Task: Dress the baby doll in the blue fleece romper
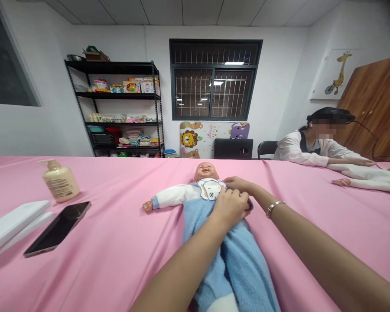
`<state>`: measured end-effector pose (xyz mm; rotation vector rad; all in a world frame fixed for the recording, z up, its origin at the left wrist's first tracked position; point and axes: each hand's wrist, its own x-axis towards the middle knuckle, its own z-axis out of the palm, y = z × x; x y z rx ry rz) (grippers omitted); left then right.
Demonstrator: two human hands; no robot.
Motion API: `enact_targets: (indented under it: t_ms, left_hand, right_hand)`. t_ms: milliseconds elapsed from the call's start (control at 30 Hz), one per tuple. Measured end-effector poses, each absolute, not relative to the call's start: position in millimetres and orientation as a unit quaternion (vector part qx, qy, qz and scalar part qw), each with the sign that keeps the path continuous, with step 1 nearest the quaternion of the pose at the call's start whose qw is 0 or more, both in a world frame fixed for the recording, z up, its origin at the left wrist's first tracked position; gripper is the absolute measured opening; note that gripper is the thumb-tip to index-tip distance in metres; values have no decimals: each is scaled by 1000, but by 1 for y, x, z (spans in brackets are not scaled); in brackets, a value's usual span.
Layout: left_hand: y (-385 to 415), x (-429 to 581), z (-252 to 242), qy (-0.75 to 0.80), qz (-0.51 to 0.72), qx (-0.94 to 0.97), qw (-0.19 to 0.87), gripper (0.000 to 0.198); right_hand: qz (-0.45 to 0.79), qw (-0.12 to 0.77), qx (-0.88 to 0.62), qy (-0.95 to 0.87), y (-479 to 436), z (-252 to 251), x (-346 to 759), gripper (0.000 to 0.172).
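Observation:
A baby doll (205, 171) lies on its back, head away from me, in a blue fleece romper (198, 212) with a white elephant on the chest. The doll's arm on the left side stretches out in a white sleeve (172, 196). My left hand (232, 203) is curled over the romper at the right side of the chest, gripping the cloth there. Just beyond it, my right hand (239, 184) bends in at the doll's shoulder, its fingers closed on the romper's edge and partly hidden. The doll's other arm is covered by my hands.
On the pink tablecloth (117, 242) at left are a pump bottle (60, 180), a black phone (58, 227) and a white box-like object (16, 223). Another person (312, 143) sits at right with a second doll (367, 177). Shelves (117, 123) stand behind.

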<state>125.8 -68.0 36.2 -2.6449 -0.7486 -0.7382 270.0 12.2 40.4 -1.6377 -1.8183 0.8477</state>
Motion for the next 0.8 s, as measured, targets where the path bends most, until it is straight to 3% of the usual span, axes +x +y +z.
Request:
enact_targets:
  t_ms: [100,167,267,333,433,500,567,633,800]
  left_hand:
    - [-68,123,47,-192,-270,-943,36,41]
    - [-65,118,66,-185,-319,-928,-53,34]
    - [-55,100,101,-327,-455,-820,-116,32]
    - [-46,84,116,-437,-451,-771,-104,32]
    - [-35,58,110,-531,-317,-779,-99,45]
    - [-33,44,93,-533,-270,-782,-180,45]
    - [-33,34,75,-481,-298,-773,-287,40]
    - [-33,29,62,-444,-364,-739,-353,41]
    - [-30,22,47,-413,-415,-737,-338,43]
  right_hand:
    - [343,295,-570,-686,-10,34,278,39]
    - [331,319,-548,-699,-24,31,283,49]
    - [267,329,-547,-722,-40,26,290,64]
    - [190,294,-591,-727,-48,24,293,70]
    - [19,266,-666,-696,-58,20,288,52]
    - [-23,319,-670,-670,-65,17,276,32]
    - [59,393,-628,-669,-71,14,261,22]
    - [186,445,-573,-663,-77,11,250,34]
    - [401,451,-478,-638,-89,5,257,38]
